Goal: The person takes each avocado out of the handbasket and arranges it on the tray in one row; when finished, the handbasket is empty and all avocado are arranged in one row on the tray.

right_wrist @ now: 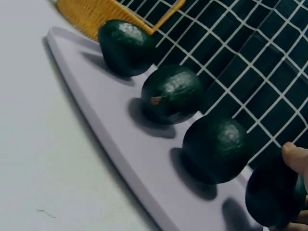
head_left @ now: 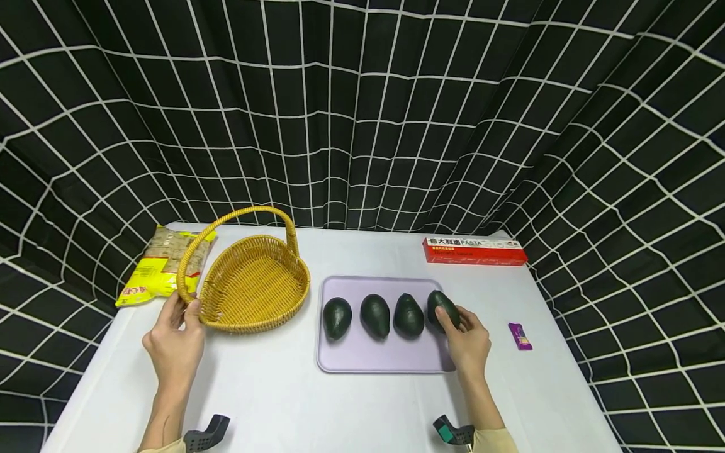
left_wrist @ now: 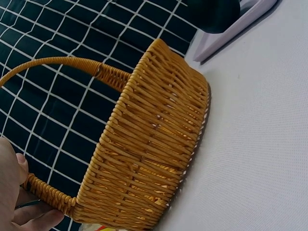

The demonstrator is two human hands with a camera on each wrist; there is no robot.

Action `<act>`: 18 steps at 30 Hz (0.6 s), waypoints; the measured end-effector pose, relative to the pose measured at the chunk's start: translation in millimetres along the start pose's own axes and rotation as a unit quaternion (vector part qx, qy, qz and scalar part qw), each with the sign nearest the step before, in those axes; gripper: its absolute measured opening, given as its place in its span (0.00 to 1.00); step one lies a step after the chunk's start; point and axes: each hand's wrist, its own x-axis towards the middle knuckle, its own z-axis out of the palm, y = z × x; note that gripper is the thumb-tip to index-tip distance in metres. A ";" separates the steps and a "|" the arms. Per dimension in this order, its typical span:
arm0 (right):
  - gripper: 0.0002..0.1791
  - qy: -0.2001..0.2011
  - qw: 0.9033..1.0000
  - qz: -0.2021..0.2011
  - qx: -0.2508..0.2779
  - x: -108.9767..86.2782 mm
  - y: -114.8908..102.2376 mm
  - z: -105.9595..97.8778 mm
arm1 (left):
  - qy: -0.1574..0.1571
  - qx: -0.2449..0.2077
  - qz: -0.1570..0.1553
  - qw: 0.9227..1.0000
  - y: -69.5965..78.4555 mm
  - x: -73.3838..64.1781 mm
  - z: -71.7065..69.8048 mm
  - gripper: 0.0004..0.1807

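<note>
My left hand [head_left: 177,340] grips the lower left end of the handle on a yellow wicker basket [head_left: 249,289]. In the left wrist view, its fingers [left_wrist: 38,219] curl under the wrapped handle base. The inside of the basket is bare. My right hand [head_left: 469,340] holds a dark green avocado [head_left: 442,309] at the right end of a pale purple tray [head_left: 379,362], thumb on the near side. Three more avocados lie in a row to its left: one [head_left: 409,316] close by, one [head_left: 375,316] mid-tray, one [head_left: 337,318] at the left end.
Behind the basket lies a yellow food packet [head_left: 161,264]. A red and white pasta box [head_left: 474,250] is at the back right. The small purple packet [head_left: 520,336] lies right of my right hand. A black grid-patterned curtain [head_left: 351,126] surrounds the white table [head_left: 306,409].
</note>
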 end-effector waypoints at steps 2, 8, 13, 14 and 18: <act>0.42 0.013 1.000 0.001 -0.005 -1.3 2.4 1.9 | 0.000 0.002 -0.002 1.000 -0.3 0.4 0.3 0.24; 0.42 0.034 0.999 0.002 -0.015 -3.2 8.3 6.1 | 0.003 -0.009 0.005 1.000 -0.2 1.6 1.1 0.23; 0.42 0.038 0.999 -0.004 -0.020 -3.4 12.2 9.1 | 0.002 -0.016 0.006 1.000 0.1 1.4 1.1 0.23; 0.42 0.037 0.999 -0.004 -0.020 -3.4 12.7 9.7 | 0.002 -0.014 0.005 1.000 0.3 1.3 0.9 0.23; 0.42 0.034 0.999 -0.010 -0.026 -3.4 12.5 11.0 | 0.002 -0.008 0.006 1.000 1.0 0.6 0.1 0.24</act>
